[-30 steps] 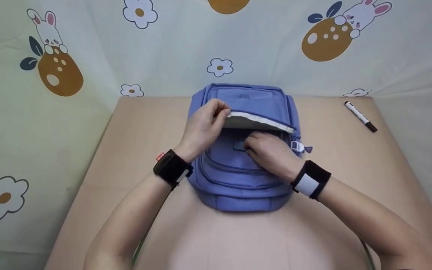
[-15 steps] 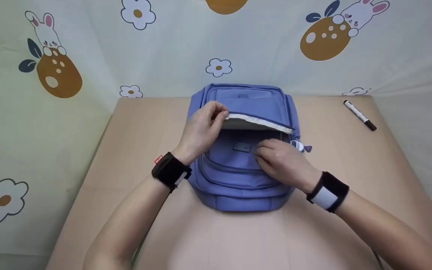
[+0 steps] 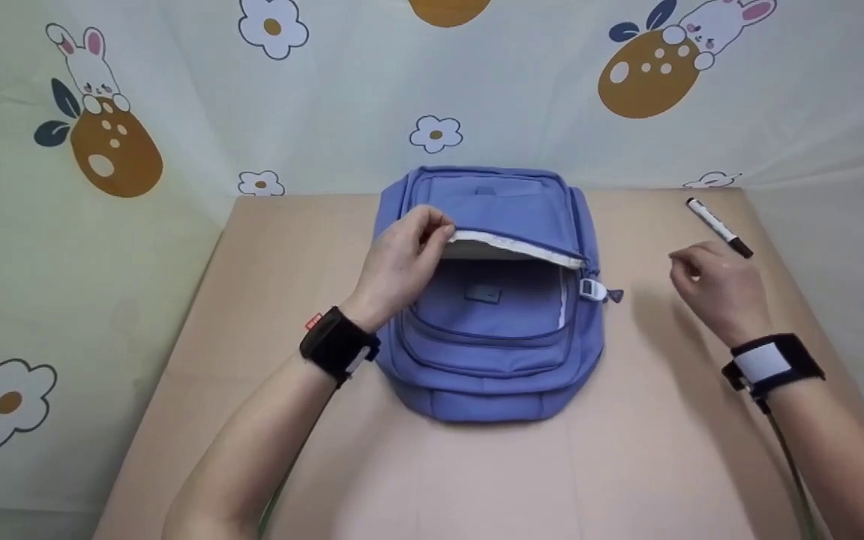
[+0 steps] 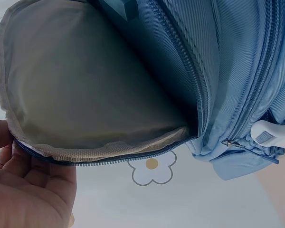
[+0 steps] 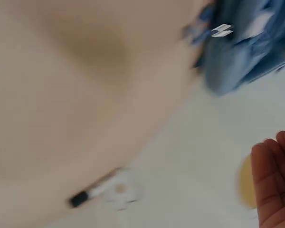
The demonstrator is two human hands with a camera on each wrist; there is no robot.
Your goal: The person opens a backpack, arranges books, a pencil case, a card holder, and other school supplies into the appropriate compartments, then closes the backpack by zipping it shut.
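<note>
A blue backpack (image 3: 488, 405) lies on the table with its front pocket unzipped. My left hand (image 3: 402, 259) pinches the edge of the pocket flap (image 3: 511, 246) and holds it lifted; the left wrist view shows thumb and fingers on either side of the zippered rim, with the flap's greyish lining (image 4: 85, 90) facing the camera. Inside the pocket a small dark label (image 3: 483, 293) shows. Right of the backpack, my right hand (image 3: 724, 289) is over the table with fingers loosely bent and nothing in them. Just beyond it lies a black-and-white marker pen (image 3: 718, 227).
A white clip (image 3: 592, 290) with a small purple tag hangs at the backpack's right side. The beige table (image 3: 282, 300) backs onto a pale curtain (image 3: 342, 97) printed with rabbits and flowers. Each wrist wears a black strap.
My right hand has come out of the pocket opening and swung right, toward the marker pen. My left hand has kept the flap raised in nearly the same place.
</note>
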